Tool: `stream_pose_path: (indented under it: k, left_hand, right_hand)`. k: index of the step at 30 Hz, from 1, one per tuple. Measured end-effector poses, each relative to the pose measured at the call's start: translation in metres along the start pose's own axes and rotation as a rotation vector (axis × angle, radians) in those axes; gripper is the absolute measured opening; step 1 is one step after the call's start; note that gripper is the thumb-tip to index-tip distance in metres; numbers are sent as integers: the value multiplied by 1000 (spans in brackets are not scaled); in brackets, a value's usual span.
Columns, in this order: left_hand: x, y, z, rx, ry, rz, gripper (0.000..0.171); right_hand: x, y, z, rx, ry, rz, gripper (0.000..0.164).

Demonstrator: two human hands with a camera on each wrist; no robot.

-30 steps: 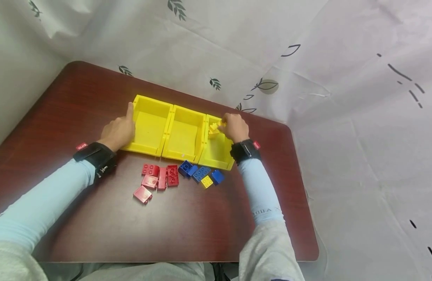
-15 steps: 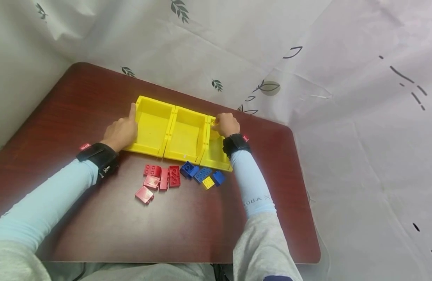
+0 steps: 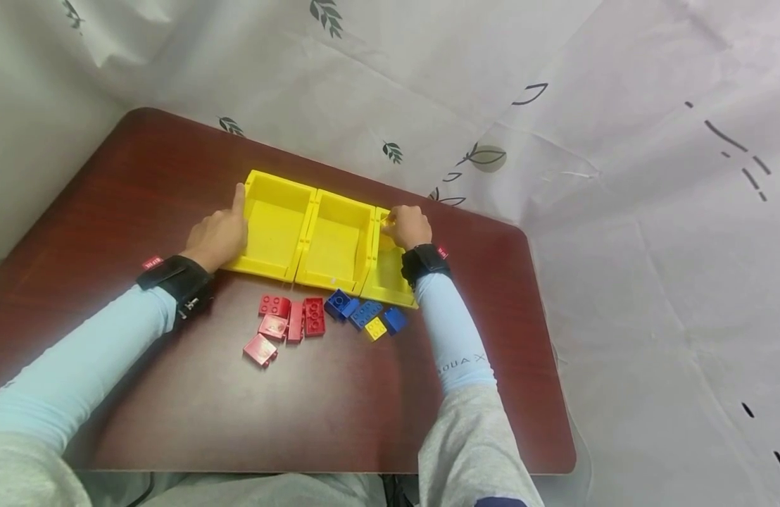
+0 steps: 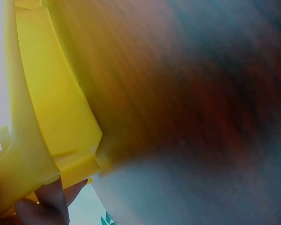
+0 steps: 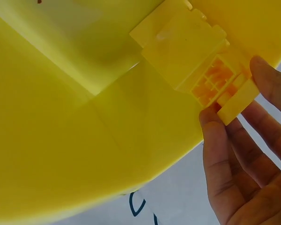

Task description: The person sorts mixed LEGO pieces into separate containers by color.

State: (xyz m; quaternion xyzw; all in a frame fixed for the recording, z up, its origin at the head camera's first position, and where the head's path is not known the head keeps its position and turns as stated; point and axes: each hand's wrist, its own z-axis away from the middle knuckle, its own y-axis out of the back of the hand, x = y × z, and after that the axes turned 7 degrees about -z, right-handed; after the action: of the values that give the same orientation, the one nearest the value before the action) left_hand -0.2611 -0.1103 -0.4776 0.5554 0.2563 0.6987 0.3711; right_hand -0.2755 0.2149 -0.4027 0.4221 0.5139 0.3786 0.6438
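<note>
A yellow tray (image 3: 305, 236) with three compartments lies near the table's far edge. At its left end my left hand (image 3: 219, 236) grips the wall, index finger along the rim; the left wrist view shows fingers (image 4: 49, 201) curled at the tray's edge. Over the right compartment, my right hand (image 3: 410, 227) pinches a yellow toy brick (image 5: 241, 102) between thumb and fingertips. Right against that brick, in the right wrist view, are other yellow bricks (image 5: 185, 49) inside the compartment. In the head view the right hand mostly hides these bricks.
Several red bricks (image 3: 295, 322) lie in front of the tray on the brown table (image 3: 238, 415). To their right are blue bricks (image 3: 366, 314) and one small yellow brick (image 3: 375, 329). A pale patterned curtain (image 3: 339, 91) hangs behind the table.
My right hand has moved slightly left, lowering the yellow brick into the right compartment by the other yellow bricks, then stayed there. The left hand keeps its grip on the tray.
</note>
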Motion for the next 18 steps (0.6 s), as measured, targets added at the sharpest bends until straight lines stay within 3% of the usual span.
stream_pose_path:
  k: [7, 18]
  left_hand:
    - [1, -1, 1, -18, 13, 21, 95]
    - [0, 1, 0, 10, -33, -16, 90]
  right_hand:
    - [6, -2, 2, 6, -35, -20, 36]
    - [5, -1, 4, 15, -29, -32, 39]
